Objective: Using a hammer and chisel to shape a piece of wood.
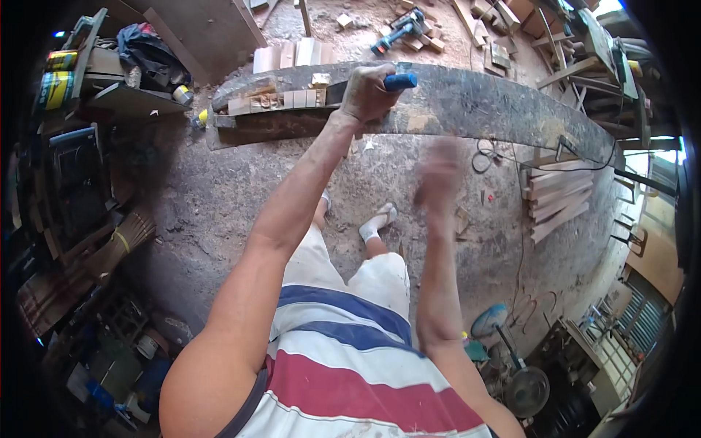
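Note:
My left hand (367, 93) is closed over the workbench, gripping a tool whose blue handle (400, 81) sticks out to the right of the fist. The rest of that tool is hidden by the hand, so I cannot make out its kind. Left of the fist, a row of short wood blocks (277, 101) lies along the near side of the bench (496, 106). My right hand (440, 171) hangs in the air short of the bench's near edge, apart from it. Motion smears its fingers, and I cannot tell what, if anything, they hold.
A blue cordless drill (398, 36) lies beyond the bench among wood offcuts (436, 40). Stacked wood strips (558, 193) stand at the right, near a cable (520, 248). A fan (526, 390) is at the lower right. Cluttered shelving (80, 80) lines the left.

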### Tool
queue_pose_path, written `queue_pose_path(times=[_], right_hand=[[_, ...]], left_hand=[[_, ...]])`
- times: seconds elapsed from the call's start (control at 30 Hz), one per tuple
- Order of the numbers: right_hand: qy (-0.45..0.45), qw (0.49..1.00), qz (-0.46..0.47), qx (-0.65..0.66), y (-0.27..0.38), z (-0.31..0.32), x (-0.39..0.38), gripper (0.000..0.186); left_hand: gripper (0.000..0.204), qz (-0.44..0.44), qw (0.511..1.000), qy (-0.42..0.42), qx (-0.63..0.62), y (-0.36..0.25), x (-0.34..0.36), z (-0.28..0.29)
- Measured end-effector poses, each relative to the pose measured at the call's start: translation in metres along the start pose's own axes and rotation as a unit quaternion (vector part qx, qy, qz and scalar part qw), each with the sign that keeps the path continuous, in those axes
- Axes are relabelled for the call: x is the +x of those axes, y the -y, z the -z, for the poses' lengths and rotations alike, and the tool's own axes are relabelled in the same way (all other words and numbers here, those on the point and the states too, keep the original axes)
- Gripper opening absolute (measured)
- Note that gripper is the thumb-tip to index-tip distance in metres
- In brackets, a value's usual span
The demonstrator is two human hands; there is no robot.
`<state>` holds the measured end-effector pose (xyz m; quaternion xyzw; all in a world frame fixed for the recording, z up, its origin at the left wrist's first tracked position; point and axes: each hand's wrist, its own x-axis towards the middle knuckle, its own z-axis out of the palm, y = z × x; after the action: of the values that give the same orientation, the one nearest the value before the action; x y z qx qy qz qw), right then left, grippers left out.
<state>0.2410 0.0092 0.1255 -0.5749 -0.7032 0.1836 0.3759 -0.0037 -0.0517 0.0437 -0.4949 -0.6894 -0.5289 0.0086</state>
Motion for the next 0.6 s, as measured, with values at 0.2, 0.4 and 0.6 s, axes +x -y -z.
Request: queue_pose_path(times=[0.2, 0.4, 0.6], right_hand=[[0.171, 0.951, -0.129, 0.223, 0.057, 0.068, -0.003, 0.026], [-0.025, 0.995, -0.028, 0.09, -0.005, 0.007, 0.007, 0.018], [0.351, 0.9, -0.18, 0.185, -0.002, 0.031, -0.035, 0.018]], left_hand=[[0.028, 0.041, 0.998, 0.036, 0.024, 0.006, -0.011, 0.015], [0.029, 0.051, 0.998, 0.025, -0.024, 0.014, -0.01, 0.013], [0.019, -0.03, 0.997, 0.065, -0.015, 0.005, -0.001, 0.046]])
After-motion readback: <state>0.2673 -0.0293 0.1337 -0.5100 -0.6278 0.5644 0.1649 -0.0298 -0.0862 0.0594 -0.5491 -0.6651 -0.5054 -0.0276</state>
